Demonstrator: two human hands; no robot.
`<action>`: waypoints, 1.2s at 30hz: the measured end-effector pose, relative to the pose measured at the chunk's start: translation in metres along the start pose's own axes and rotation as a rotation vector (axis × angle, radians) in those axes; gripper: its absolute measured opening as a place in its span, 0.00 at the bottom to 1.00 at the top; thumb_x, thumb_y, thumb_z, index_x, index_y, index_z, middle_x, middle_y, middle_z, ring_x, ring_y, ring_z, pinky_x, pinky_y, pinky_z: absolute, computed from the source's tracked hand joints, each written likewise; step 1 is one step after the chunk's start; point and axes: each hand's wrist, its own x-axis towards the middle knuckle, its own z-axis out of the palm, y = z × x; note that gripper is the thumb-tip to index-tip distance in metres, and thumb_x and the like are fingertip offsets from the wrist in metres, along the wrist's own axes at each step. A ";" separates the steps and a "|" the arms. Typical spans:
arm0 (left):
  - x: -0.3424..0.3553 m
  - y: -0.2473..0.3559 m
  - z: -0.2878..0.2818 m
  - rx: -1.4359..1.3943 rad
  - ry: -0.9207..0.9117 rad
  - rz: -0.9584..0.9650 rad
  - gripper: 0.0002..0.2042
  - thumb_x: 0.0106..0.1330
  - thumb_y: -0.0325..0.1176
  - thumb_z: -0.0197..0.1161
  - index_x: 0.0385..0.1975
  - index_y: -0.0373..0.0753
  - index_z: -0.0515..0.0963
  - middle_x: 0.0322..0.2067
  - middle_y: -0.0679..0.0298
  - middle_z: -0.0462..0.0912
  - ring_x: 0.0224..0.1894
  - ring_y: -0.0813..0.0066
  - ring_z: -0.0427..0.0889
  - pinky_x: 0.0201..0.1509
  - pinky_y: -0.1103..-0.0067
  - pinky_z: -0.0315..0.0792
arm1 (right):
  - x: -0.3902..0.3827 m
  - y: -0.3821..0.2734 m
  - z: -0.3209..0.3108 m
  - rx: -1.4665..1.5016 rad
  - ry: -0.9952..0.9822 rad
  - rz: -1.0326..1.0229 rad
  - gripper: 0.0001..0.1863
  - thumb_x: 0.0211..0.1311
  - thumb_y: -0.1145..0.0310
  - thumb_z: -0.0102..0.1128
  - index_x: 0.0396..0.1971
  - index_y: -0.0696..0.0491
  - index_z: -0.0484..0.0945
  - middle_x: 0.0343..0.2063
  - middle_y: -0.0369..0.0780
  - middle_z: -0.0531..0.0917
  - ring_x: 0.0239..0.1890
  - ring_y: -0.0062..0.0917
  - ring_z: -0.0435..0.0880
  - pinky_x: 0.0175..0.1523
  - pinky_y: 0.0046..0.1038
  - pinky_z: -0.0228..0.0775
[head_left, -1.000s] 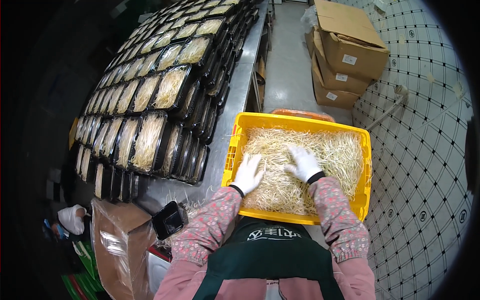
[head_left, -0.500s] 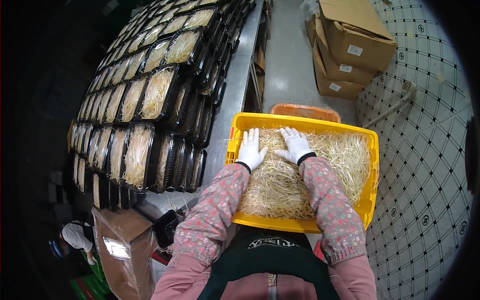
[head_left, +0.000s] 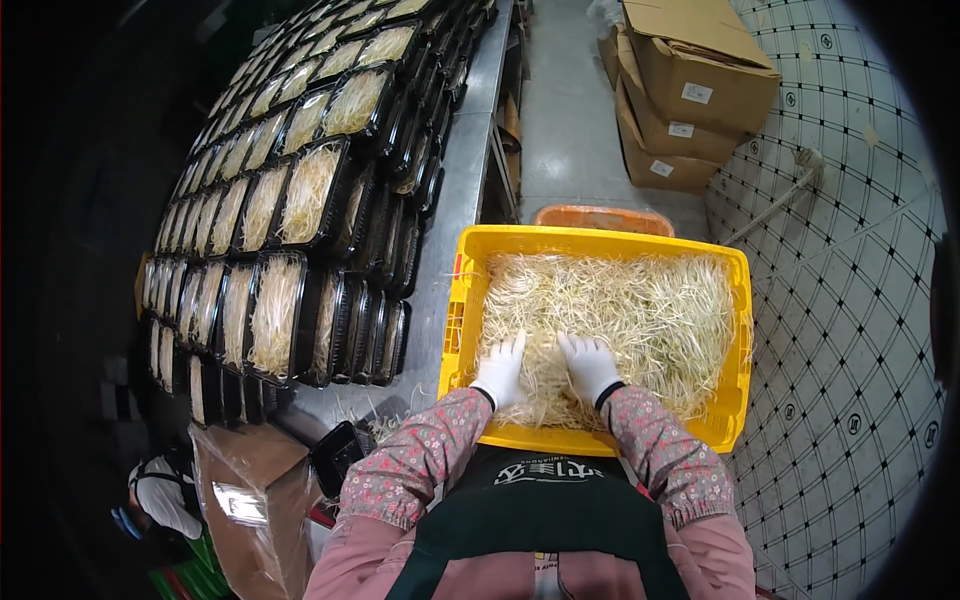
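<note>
A yellow crate (head_left: 745, 350) is packed with pale bean sprouts (head_left: 650, 310). My left hand (head_left: 498, 370) and my right hand (head_left: 589, 365), both in white gloves, touch the sprouts in the near left half of the crate. Their fingers are extended, with the tips partly sunk among loose, slightly blurred strands. A small gap of sprouts separates the two hands.
Black trays of sprouts (head_left: 300, 200) stand stacked on a steel table (head_left: 460, 170). An empty black tray (head_left: 335, 460) lies beside a plastic-lined carton (head_left: 245, 520). An orange crate (head_left: 600, 218) sits behind the yellow one; cardboard boxes (head_left: 690, 100) are stacked beyond. A co-worker (head_left: 160, 495) is at lower left.
Both hands went toward the crate's far left in the middle frame, then drew back to the near part, closer to me. The sprouts at far left are now uncovered.
</note>
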 end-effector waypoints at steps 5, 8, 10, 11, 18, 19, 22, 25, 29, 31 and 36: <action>0.001 0.014 -0.035 -0.261 -0.074 -0.159 0.33 0.44 0.38 0.72 0.53 0.36 0.69 0.46 0.47 0.78 0.49 0.49 0.79 0.52 0.65 0.74 | 0.006 0.026 -0.011 0.132 0.051 -0.005 0.20 0.47 0.67 0.62 0.44 0.52 0.76 0.27 0.40 0.82 0.32 0.36 0.83 0.40 0.38 0.74; -0.028 0.015 -0.036 -0.238 0.204 0.116 0.23 0.47 0.34 0.69 0.45 0.40 0.74 0.41 0.53 0.79 0.45 0.52 0.80 0.46 0.65 0.75 | -0.007 0.041 -0.045 0.147 0.149 -0.075 0.20 0.43 0.67 0.65 0.41 0.47 0.79 0.30 0.41 0.83 0.35 0.36 0.83 0.42 0.37 0.74; -0.043 0.007 -0.037 -0.185 0.351 0.294 0.21 0.48 0.32 0.69 0.45 0.44 0.74 0.36 0.59 0.77 0.42 0.57 0.80 0.41 0.67 0.75 | -0.017 0.078 -0.053 0.174 0.246 0.009 0.22 0.42 0.65 0.67 0.43 0.48 0.79 0.29 0.41 0.83 0.33 0.37 0.82 0.41 0.36 0.74; -0.050 0.003 -0.039 -0.182 0.376 0.329 0.24 0.44 0.32 0.70 0.45 0.44 0.74 0.36 0.61 0.77 0.43 0.59 0.79 0.41 0.69 0.75 | -0.018 0.090 -0.068 0.173 0.155 0.156 0.24 0.41 0.63 0.69 0.44 0.49 0.79 0.30 0.42 0.83 0.34 0.38 0.83 0.42 0.36 0.75; -0.059 0.018 -0.045 0.126 0.255 0.520 0.34 0.46 0.35 0.71 0.58 0.43 0.70 0.45 0.59 0.78 0.47 0.60 0.78 0.49 0.67 0.74 | 0.026 0.023 -0.079 0.188 0.190 0.029 0.26 0.42 0.60 0.69 0.45 0.48 0.76 0.32 0.42 0.82 0.38 0.36 0.82 0.42 0.37 0.74; -0.059 0.023 -0.051 0.216 0.154 0.536 0.38 0.47 0.37 0.72 0.62 0.43 0.67 0.49 0.58 0.77 0.50 0.59 0.77 0.52 0.66 0.73 | 0.035 0.005 -0.066 0.110 -0.064 0.057 0.34 0.44 0.58 0.69 0.56 0.47 0.71 0.47 0.45 0.80 0.51 0.38 0.78 0.52 0.43 0.71; -0.032 0.015 -0.068 -0.143 -0.123 0.411 0.46 0.46 0.45 0.74 0.68 0.44 0.58 0.59 0.57 0.68 0.61 0.53 0.66 0.59 0.59 0.67 | 0.036 -0.007 -0.031 -0.049 -0.193 0.000 0.57 0.38 0.51 0.75 0.70 0.45 0.51 0.68 0.49 0.55 0.69 0.45 0.57 0.66 0.57 0.49; 0.002 0.015 -0.069 0.001 0.340 0.424 0.53 0.42 0.49 0.76 0.70 0.44 0.53 0.67 0.52 0.57 0.69 0.45 0.54 0.66 0.55 0.59 | 0.012 0.004 -0.053 0.024 -0.183 0.067 0.70 0.28 0.45 0.80 0.72 0.45 0.44 0.71 0.51 0.48 0.73 0.48 0.47 0.70 0.58 0.41; 0.034 0.020 -0.044 -0.188 -0.009 0.016 0.62 0.37 0.49 0.79 0.72 0.42 0.43 0.70 0.47 0.46 0.70 0.43 0.49 0.69 0.56 0.56 | 0.009 0.016 -0.036 -0.090 -0.257 0.126 0.61 0.38 0.53 0.76 0.71 0.50 0.46 0.67 0.52 0.58 0.71 0.44 0.54 0.67 0.52 0.53; 0.037 0.025 -0.039 -0.137 0.102 0.003 0.54 0.39 0.47 0.77 0.68 0.38 0.54 0.64 0.42 0.61 0.64 0.46 0.64 0.64 0.61 0.64 | 0.016 0.016 -0.014 0.051 -0.317 0.245 0.49 0.46 0.60 0.68 0.69 0.52 0.52 0.55 0.48 0.74 0.62 0.41 0.69 0.56 0.43 0.70; 0.023 0.016 -0.034 -0.130 -0.025 -0.004 0.29 0.46 0.44 0.72 0.47 0.37 0.72 0.39 0.48 0.81 0.43 0.50 0.81 0.48 0.65 0.75 | -0.007 0.042 -0.018 0.170 -0.150 0.100 0.11 0.54 0.69 0.54 0.38 0.54 0.75 0.33 0.46 0.84 0.37 0.38 0.85 0.43 0.37 0.76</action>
